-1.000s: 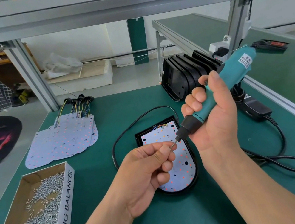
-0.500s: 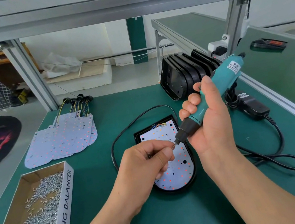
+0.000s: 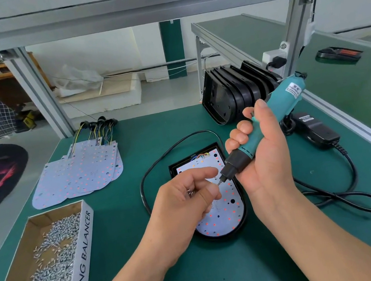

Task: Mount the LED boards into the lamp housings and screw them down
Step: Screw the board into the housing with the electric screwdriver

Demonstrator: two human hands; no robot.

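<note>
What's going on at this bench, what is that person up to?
A person is putting a lamp together. The right hand grips a teal electric screwdriver, tilted, with its tip above the LED board that lies in a black lamp housing on the green table. The left hand pinches a small screw at the tip; it looks not yet set into the board. A box of screws sits to the left, spare boards lie beyond it, and empty housings stand at the back.
</note>
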